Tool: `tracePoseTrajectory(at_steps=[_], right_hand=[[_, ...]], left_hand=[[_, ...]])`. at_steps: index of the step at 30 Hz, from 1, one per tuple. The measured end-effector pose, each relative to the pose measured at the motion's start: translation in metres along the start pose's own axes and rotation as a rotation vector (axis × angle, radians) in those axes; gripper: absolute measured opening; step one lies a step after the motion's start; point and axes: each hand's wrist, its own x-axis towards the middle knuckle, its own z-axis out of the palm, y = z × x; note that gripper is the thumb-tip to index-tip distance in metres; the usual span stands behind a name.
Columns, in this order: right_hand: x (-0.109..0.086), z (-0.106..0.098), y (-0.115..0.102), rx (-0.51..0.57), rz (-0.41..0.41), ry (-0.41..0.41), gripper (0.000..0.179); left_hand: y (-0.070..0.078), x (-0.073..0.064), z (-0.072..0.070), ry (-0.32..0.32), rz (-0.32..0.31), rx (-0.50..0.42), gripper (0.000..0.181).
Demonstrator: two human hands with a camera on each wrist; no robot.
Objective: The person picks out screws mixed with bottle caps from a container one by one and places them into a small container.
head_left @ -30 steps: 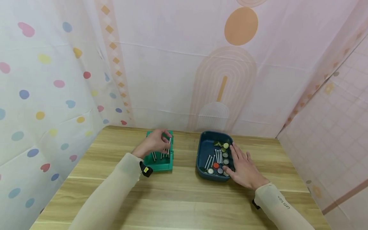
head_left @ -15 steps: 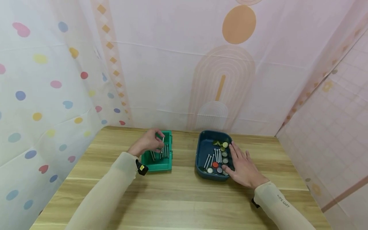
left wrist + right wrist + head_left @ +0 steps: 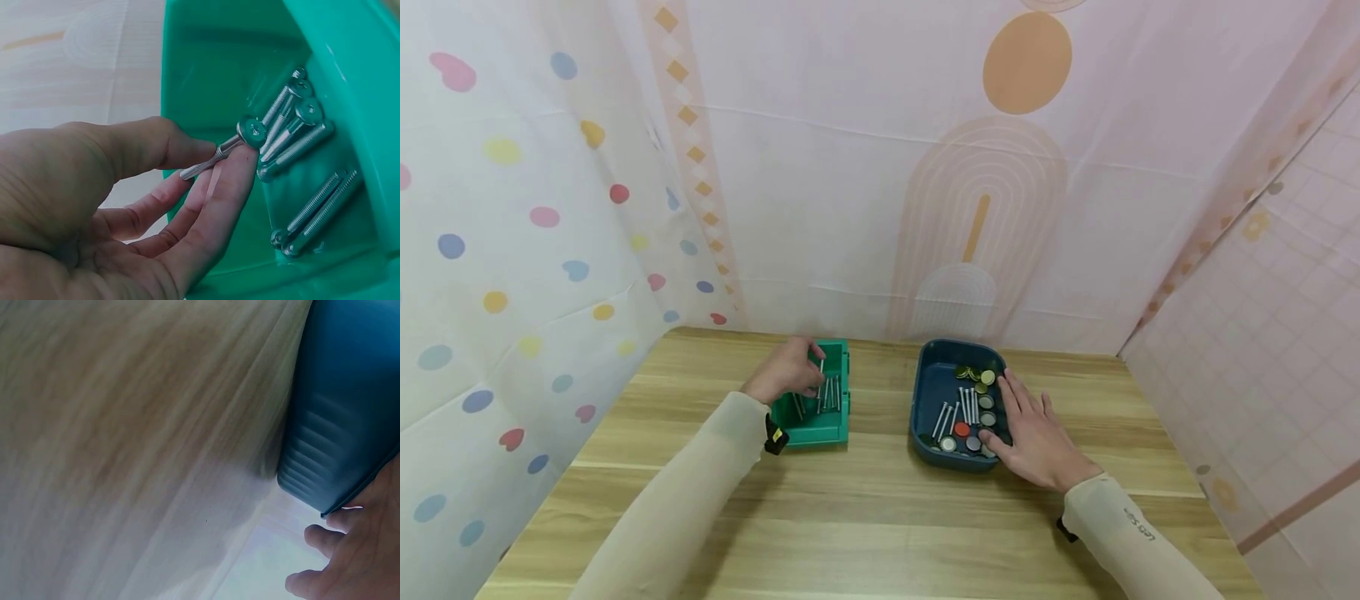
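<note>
My left hand [image 3: 786, 369] is over the green bin [image 3: 811, 437], on the left of the table. Between thumb and fingertips it pinches a silver bolt [image 3: 229, 147], its flat socket head tipped toward the bin in the left wrist view. More silver bolts [image 3: 299, 139] lie loose on the bin floor. On the right, my right hand [image 3: 1037, 442] rests on the side rim of a dark blue tub [image 3: 957, 460], fingers straight along it and thumb over the near corner. The right wrist view shows those fingers [image 3: 325, 540] at the tub's rim.
Inside the tub lie several bolts [image 3: 967, 407], gold caps [image 3: 988, 377], silvery caps [image 3: 987, 402] and a red cap [image 3: 962, 429]. Both containers stand on a wooden table [image 3: 880, 525] near its back edge, where a printed curtain [image 3: 835, 208] hangs; patterned cloth also closes both sides.
My left hand has moved a little to the left over the green bin, still pinching the bolt. My right hand has stayed on the tub's rim.
</note>
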Motion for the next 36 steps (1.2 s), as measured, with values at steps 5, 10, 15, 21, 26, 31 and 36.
tracePoseTrajectory(at_steps=[5, 10, 15, 21, 26, 31, 36], right_hand=[[0.000, 0.000, -0.001, -0.005, 0.000, 0.007, 0.102], [0.000, 0.001, -0.002, 0.000, 0.003, 0.007, 0.102], [0.000, 0.002, -0.003, 0.003, 0.005, 0.009, 0.102], [0.001, 0.002, -0.004, -0.001, 0.005, 0.007, 0.102], [0.001, 0.001, -0.003, 0.002, 0.009, 0.007, 0.102], [0.000, 0.000, -0.002, -0.004, 0.009, 0.007, 0.101], [-0.001, 0.001, -0.001, -0.008, 0.013, 0.012, 0.100]], left_hand=[[0.005, 0.001, 0.002, 0.005, -0.012, 0.085, 0.045], [0.005, 0.010, 0.004, 0.016, -0.022, 0.116, 0.046], [-0.010, 0.028, 0.006, 0.022, 0.015, 0.140, 0.044], [0.004, 0.015, 0.004, 0.046, -0.010, 0.158, 0.044], [0.006, 0.008, 0.004, 0.061, -0.006, 0.167, 0.040], [0.008, 0.002, 0.006, 0.109, 0.049, 0.205, 0.034], [0.014, 0.000, 0.010, 0.185, 0.159, 0.247, 0.028]])
